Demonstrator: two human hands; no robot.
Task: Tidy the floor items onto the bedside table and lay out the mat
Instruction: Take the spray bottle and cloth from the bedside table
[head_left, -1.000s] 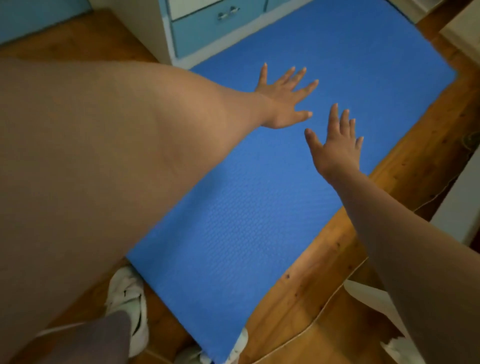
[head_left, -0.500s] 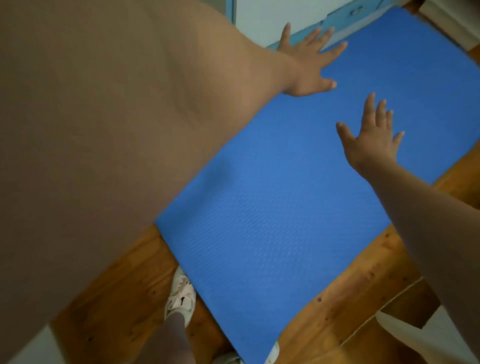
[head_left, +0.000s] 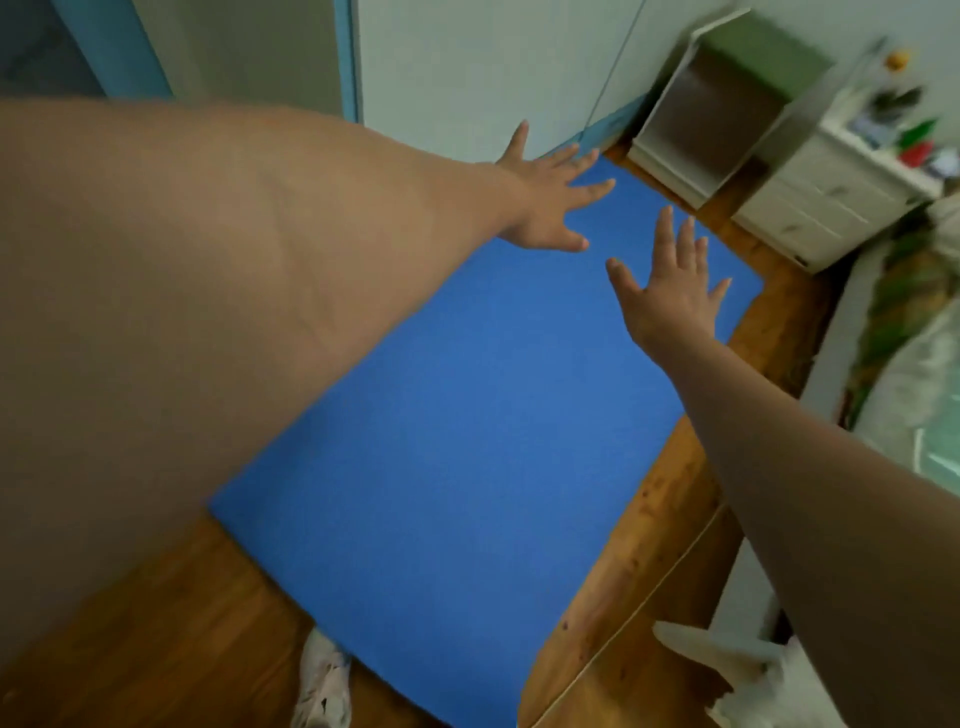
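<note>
Now both spread hands, left hand (head_left: 545, 202) and right hand (head_left: 670, 296), have slid toward the blue mat (head_left: 441, 441)'s far edge, holding nothing.

I see the plain blue foam mat (head_left: 457, 441) unrolled and lying flat on the wooden floor, running diagonally away from me. Its far end reaches the pale wardrobe, near the white bedside table (head_left: 826, 208) at upper right.

Mat (head_left: 457, 441) flat on floor (head_left: 670, 525), wardrobe (head_left: 467, 67) at far end, table (head_left: 810, 208) far right, shoe (head_left: 322, 680) at near edge
</note>
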